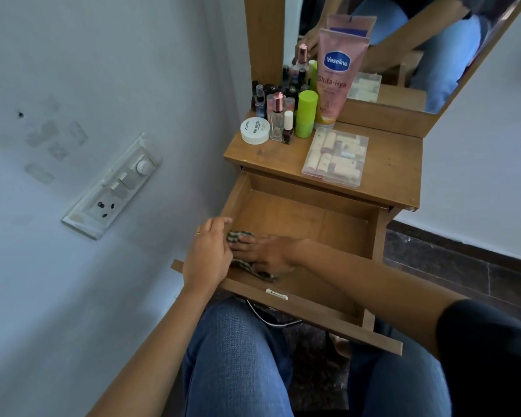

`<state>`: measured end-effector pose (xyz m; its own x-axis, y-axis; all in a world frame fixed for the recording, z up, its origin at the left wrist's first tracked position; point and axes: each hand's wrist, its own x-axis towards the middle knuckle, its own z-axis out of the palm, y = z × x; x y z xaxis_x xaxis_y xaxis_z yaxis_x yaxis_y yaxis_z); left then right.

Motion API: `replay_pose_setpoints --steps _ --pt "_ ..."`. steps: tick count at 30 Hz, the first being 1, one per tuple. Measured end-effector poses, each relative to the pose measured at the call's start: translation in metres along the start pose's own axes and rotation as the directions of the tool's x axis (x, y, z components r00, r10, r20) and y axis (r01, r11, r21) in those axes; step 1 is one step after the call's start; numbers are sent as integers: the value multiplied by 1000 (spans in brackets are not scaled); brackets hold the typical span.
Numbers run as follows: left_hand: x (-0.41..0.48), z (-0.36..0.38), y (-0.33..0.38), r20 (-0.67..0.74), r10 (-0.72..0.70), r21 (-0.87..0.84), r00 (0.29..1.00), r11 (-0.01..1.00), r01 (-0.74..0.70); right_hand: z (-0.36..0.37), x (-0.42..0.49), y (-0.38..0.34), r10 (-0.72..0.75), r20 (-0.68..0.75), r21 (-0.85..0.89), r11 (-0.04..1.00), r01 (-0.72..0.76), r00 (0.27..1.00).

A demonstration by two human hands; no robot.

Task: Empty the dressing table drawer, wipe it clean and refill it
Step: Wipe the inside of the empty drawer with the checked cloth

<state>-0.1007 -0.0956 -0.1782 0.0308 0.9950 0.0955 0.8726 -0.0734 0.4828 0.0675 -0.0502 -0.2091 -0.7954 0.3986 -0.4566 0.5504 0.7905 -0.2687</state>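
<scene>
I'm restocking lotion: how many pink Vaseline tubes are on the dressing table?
1. The Vaseline tube stands cap-down at the back of the tabletop, against the mirror; the pink shape above it is its reflection. None seems hidden.

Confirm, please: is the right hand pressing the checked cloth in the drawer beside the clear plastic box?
No: the head view shows the clear plastic box on the dressing table top, not in the drawer; the right hand does press the checked cloth there.

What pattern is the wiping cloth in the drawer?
The small wiping cloth is checked, dark and pale; head view.
</scene>
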Motion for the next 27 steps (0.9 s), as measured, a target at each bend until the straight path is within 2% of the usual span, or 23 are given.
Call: replay_pose_setpoints --steps 7,12,14,17,20,24,27 --pt "0 -2 -1 7 0 -6 1000 1000 0 -2 2 9 29 -50 -6 1000 -29 998" --pt "1 -3 -3 9 4 -21 1000 1000 -4 -7 -18 49 285 -143 100 957 -273 948" --pt "0 -3 -1 8 6 -23 1000 1000 -6 -3 -36 64 383 -106 121 921 -370 918" --pt "1 -3 0 -2 9 -21 1000 1000 -9 14 -70 59 448 -47 156 886 -436 893" --pt "1 -2 0 -4 12 -12 1000 1000 -12 32 -105 37 362 86 112 922 -370 928" --pt "0 -2 1 -13 8 10 1000 1000 -8 44 -114 1 131 337 -36 991 -126 932" --pt "0 -2 0 -20 5 23 1000 1000 -4 39 -103 5 -12 339 -39 999 27 941"
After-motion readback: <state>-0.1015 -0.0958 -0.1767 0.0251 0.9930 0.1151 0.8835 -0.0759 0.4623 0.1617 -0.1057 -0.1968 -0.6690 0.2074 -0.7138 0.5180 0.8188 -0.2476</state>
